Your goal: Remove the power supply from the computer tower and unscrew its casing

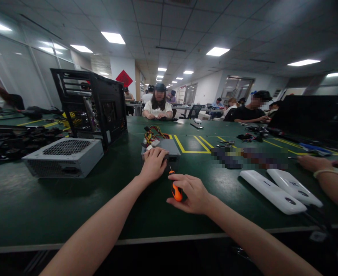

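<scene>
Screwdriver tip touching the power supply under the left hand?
Cannot tell. In the head view, the only one, the orange screwdriver has its tip overlapping the front of the grey power supply, but neither contact nor gap shows plainly.

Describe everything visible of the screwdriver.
The screwdriver has a rounded orange handle with black parts, seemingly plastic, and a thin, metallic-looking shaft. The right hand holds it above the table, fingers partly hiding the handle. Its shaft points away, toward the power supply under the left hand; whether they touch is unclear.
</scene>
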A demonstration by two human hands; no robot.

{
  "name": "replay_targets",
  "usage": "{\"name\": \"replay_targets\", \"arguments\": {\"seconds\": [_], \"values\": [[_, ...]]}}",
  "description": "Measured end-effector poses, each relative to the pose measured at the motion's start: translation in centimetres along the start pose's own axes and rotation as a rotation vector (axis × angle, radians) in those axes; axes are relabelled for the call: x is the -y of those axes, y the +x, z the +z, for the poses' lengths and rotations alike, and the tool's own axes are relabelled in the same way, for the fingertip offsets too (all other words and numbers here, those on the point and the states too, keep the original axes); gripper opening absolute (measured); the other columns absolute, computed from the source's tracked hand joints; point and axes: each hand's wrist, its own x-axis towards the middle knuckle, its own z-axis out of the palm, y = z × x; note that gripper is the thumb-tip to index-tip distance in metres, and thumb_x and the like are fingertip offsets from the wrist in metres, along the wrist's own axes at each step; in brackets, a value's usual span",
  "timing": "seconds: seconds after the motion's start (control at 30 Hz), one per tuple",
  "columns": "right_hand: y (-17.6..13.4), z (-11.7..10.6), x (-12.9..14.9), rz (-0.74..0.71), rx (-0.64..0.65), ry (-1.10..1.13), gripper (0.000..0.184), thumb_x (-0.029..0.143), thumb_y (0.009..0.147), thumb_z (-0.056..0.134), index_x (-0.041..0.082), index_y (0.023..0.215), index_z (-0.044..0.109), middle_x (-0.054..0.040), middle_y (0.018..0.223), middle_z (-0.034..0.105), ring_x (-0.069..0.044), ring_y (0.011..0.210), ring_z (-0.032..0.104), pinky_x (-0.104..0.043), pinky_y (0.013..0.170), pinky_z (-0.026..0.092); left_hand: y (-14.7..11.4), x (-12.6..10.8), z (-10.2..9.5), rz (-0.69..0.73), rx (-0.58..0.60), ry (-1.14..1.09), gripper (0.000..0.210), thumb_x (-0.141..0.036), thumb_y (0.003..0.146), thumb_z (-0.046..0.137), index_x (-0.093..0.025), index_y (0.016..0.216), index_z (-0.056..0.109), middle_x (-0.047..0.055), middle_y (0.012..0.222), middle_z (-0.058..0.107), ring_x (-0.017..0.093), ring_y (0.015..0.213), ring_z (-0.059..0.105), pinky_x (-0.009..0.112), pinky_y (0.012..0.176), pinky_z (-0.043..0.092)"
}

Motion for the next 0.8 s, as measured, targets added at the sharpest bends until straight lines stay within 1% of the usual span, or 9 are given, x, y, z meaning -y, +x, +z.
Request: {"name": "replay_targets", "arguments": {"seconds": [0.07,0.2,0.3,0.43,0.53,0.6,0.67,0.73,0.8], "values": [[0.01,-0.08,0.06,0.007,0.05,0.019,0.032,0.037,0.078,0.052,0.014,0.1,0.046,-0.0144,0.098,0.061,-0.018,0.082,0.061,-0.028,0.065,0.05,0.01,0.0,-0.01,-0.001,0.001,-0.002,0.029,-0.021,0.08,0.044,-0.023,0.108,0.051,0.005,0.106,0.052,0.022,0.1,0.044,0.039,0.087,0.028],[0.12,-0.08,0.19,-0.069,0.16,-0.044,0.035,0.031,0.082,0.047,0.014,0.111,0.047,-0.0151,0.105,0.058,-0.019,0.09,0.058,-0.029,0.07,0.049,0.0,-0.12,-0.11,-0.007,0.007,-0.008,0.028,-0.021,0.08,0.045,-0.023,0.107,0.052,0.006,0.107,0.052,0.022,0.1,0.044,0.039,0.087,0.028],[0.04,0.16,0.15,-0.098,0.114,-0.056,0.028,0.033,0.081,0.05,0.014,0.102,0.05,-0.0142,0.099,0.061,-0.018,0.084,0.06,-0.028,0.065,0.049,-0.04,-0.18,-0.18,-0.009,0.007,-0.011,0.029,-0.02,0.08,0.044,-0.023,0.107,0.051,0.006,0.106,0.052,0.022,0.101,0.044,0.04,0.087,0.028],[-0.09,0.23,0.12,-0.03,0.018,-0.019,0.025,0.036,0.079,0.053,0.015,0.092,0.047,-0.0132,0.092,0.063,-0.017,0.076,0.062,-0.027,0.059,0.049,-0.05,-0.13,-0.17,-0.004,0.006,-0.013,0.029,-0.02,0.08,0.045,-0.023,0.108,0.051,0.006,0.106,0.052,0.022,0.1,0.044,0.039,0.087,0.028],[0.05,-0.01,0.21,-0.012,0.068,0.007,0.032,0.036,0.08,0.051,0.013,0.101,0.047,-0.0144,0.098,0.061,-0.018,0.083,0.061,-0.028,0.064,0.05,-0.02,-0.07,-0.11,-0.002,0.006,-0.011,0.029,-0.02,0.08,0.045,-0.023,0.108,0.051,0.005,0.106,0.052,0.022,0.1,0.044,0.039,0.087,0.028],[0.18,-0.13,0.25,-0.054,0.126,-0.008,0.034,0.033,0.081,0.05,0.012,0.107,0.046,-0.015,0.103,0.059,-0.019,0.087,0.06,-0.029,0.067,0.05,0.0,-0.06,-0.08,-0.002,0.001,-0.009,0.028,-0.02,0.08,0.045,-0.023,0.107,0.051,0.005,0.106,0.052,0.022,0.1,0.045,0.039,0.087,0.028],[0.22,-0.11,0.21,-0.092,0.133,-0.038,0.032,0.031,0.081,0.051,0.013,0.107,0.047,-0.0143,0.102,0.06,-0.019,0.086,0.06,-0.029,0.067,0.05,0.0,-0.07,-0.07,-0.003,-0.003,-0.008,0.028,-0.02,0.08,0.046,-0.023,0.107,0.051,0.005,0.106,0.052,0.022,0.1,0.045,0.039,0.087,0.029],[0.11,0.03,0.13,-0.096,0.074,-0.053,0.027,0.031,0.08,0.053,0.014,0.1,0.048,-0.0132,0.098,0.062,-0.017,0.08,0.061,-0.028,0.063,0.05,-0.01,-0.09,-0.09,-0.002,-0.003,-0.009,0.028,-0.02,0.08,0.045,-0.023,0.108,0.051,0.006,0.106,0.052,0.021,0.1,0.045,0.038,0.087,0.029],[-0.09,0.18,0.07,-0.055,0.005,-0.043,0.026,0.033,0.079,0.055,0.015,0.095,0.047,-0.0125,0.093,0.063,-0.017,0.074,0.062,-0.027,0.059,0.05,-0.04,-0.09,-0.12,0.0,-0.001,-0.008,0.029,-0.021,0.08,0.045,-0.023,0.108,0.051,0.006,0.107,0.052,0.021,0.1,0.045,0.038,0.087,0.029]]}}
